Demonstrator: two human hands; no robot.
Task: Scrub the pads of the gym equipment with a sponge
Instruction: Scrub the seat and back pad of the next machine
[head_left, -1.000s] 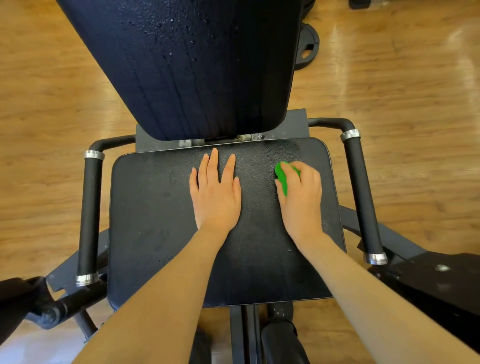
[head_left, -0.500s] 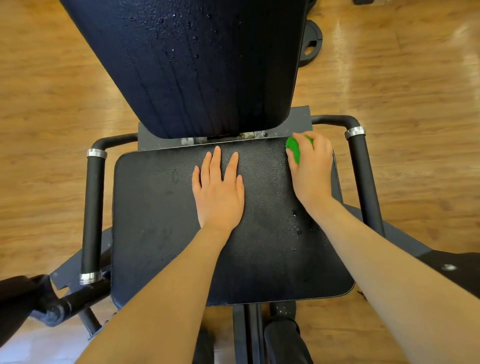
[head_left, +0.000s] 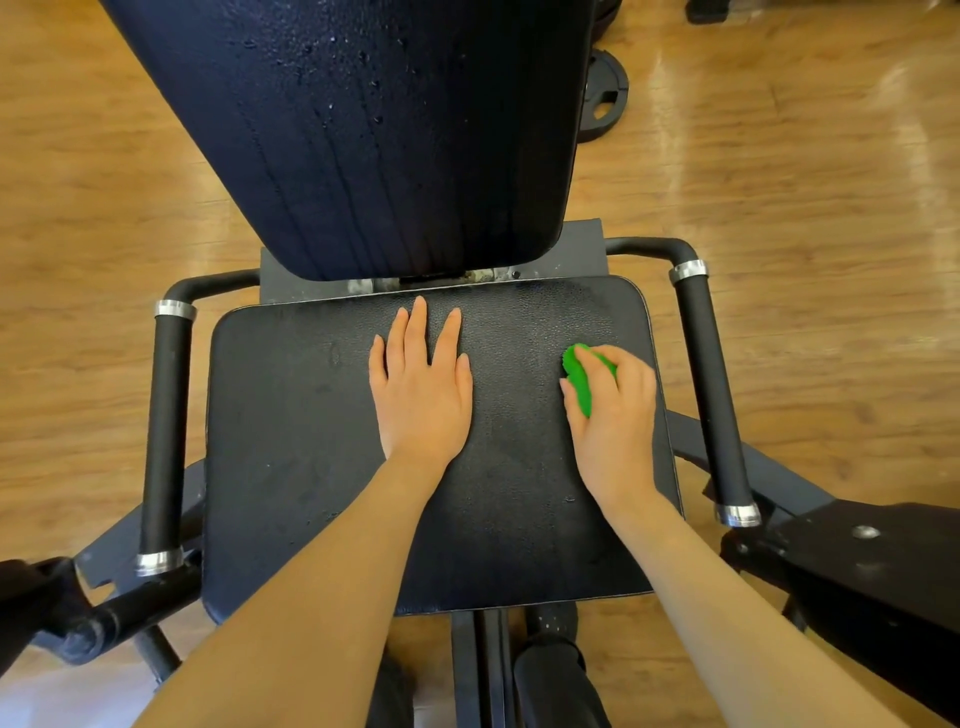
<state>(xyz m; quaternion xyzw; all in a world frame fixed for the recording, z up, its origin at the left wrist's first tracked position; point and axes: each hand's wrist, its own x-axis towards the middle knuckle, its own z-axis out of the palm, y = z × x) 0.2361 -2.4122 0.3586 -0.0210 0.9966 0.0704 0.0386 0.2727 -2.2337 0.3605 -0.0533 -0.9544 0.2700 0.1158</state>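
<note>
Two pads wetted, back pad (head_left: 374, 135) beaded and seat pad (head_left: 291, 441) damp only rightward, left portion apparently unscrubbed; right hand (head_left: 610, 415) grasping green sponge (head_left: 581, 382) against seat's right side, left hand (head_left: 421, 384) flat, released, mid-seat.

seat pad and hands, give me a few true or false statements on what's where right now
1. The right hand grips a green sponge on the seat pad. True.
2. The left hand lies flat on the seat pad, fingers straight. True.
3. The sponge is on the pad's left half. False: it is near the right edge.
4. The back pad is dry. False: droplets and streaks show on it.
5. The left hand holds the side handle. False: it is apart from it.
</note>
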